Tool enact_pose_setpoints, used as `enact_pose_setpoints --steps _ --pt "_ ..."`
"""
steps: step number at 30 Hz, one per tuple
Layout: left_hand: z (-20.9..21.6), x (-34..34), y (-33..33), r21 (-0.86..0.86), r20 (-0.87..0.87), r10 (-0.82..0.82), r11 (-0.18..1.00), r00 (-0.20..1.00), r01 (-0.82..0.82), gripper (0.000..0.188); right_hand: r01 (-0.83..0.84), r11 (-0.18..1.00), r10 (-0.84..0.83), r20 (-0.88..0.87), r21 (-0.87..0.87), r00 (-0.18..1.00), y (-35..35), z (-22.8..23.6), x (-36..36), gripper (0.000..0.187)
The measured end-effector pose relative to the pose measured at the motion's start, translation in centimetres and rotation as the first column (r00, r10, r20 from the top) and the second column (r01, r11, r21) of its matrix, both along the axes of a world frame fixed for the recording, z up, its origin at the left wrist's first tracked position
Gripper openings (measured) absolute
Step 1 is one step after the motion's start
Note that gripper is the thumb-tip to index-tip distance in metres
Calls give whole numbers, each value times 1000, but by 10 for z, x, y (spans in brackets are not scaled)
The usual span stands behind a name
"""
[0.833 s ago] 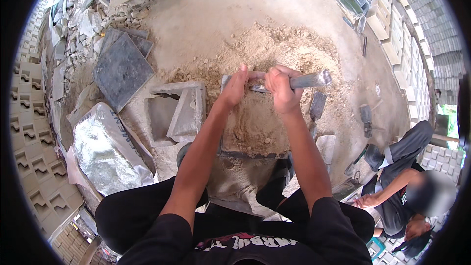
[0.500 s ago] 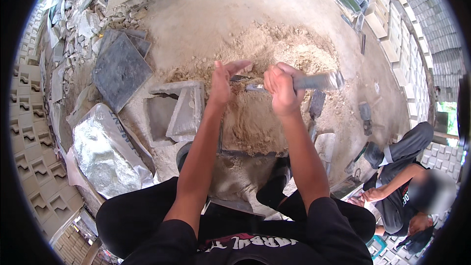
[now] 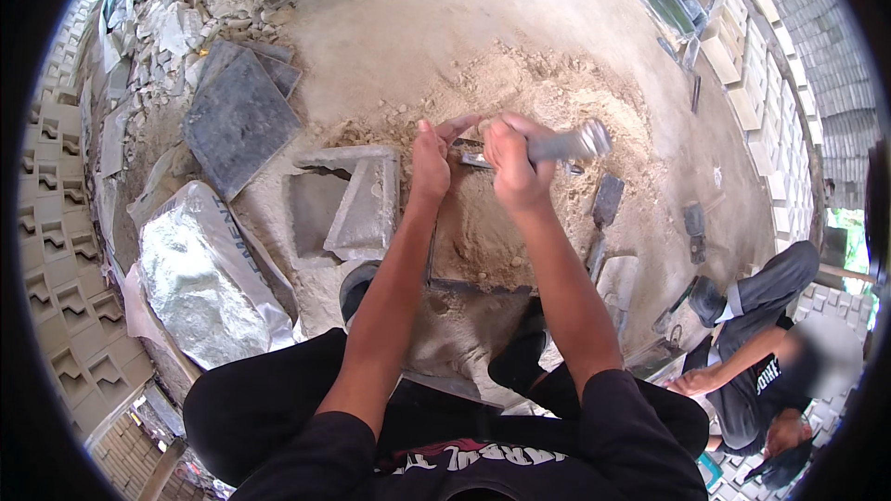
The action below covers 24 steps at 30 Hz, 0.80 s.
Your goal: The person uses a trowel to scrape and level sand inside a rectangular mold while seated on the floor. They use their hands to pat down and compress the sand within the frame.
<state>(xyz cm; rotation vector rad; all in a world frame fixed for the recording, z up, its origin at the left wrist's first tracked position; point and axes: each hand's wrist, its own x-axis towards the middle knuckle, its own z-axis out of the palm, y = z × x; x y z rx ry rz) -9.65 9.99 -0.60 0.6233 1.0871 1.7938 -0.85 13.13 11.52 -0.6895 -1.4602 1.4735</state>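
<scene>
Between my legs lies a rectangular mould with dark edges [image 3: 483, 288], holding sandy tan material [image 3: 483, 246]. My left hand [image 3: 432, 158] is at its far left corner, fingers extended and thumb raised. My right hand [image 3: 516, 160] is closed around a tool with a thick grey cylindrical part [image 3: 566, 144] that sticks out to the right and is smeared by motion. A shiny metal strip [image 3: 476, 160] shows just left of my right fist; whether it belongs to the tool I cannot tell.
Loose sandy powder [image 3: 594, 97] is heaped beyond the mould. A grey concrete block [image 3: 371, 204], dark plates [image 3: 239, 121] and an opened sack [image 3: 190, 278] are on the left. To the right lie a trowel [image 3: 607, 202] and stacked pale blocks [image 3: 756, 111]. Another person [image 3: 761, 366] sits at lower right.
My right hand and the grey tool have shifted left, closer to my left hand. My left hand stays at the mould's far left corner. The whole view has shifted slightly.
</scene>
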Motion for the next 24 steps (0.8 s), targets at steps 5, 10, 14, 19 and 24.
enact_pose_setpoints --steps 5,10,14,19,24 --pt "12 -1 -3 -97 -175 -78 993 981 62 84 -196 978 196 4 74 981 15 -20 4 32" --pt "-5 -2 0 1 -226 -32 999 974 33 77 -88 993 87 -17 -74 996 -3 -4 14 34" --pt "1 8 -8 -85 -272 -66 995 960 45 71 -139 989 140 13 -54 990 13 -19 30 36" --pt "12 30 -34 -118 -528 -56 993 847 -8 54 -40 999 43 -214 17 976 41 16 60 34" --pt "9 63 -48 -35 -797 92 980 597 -198 46 222 968 -251 -351 -122 902 63 54 64 33"
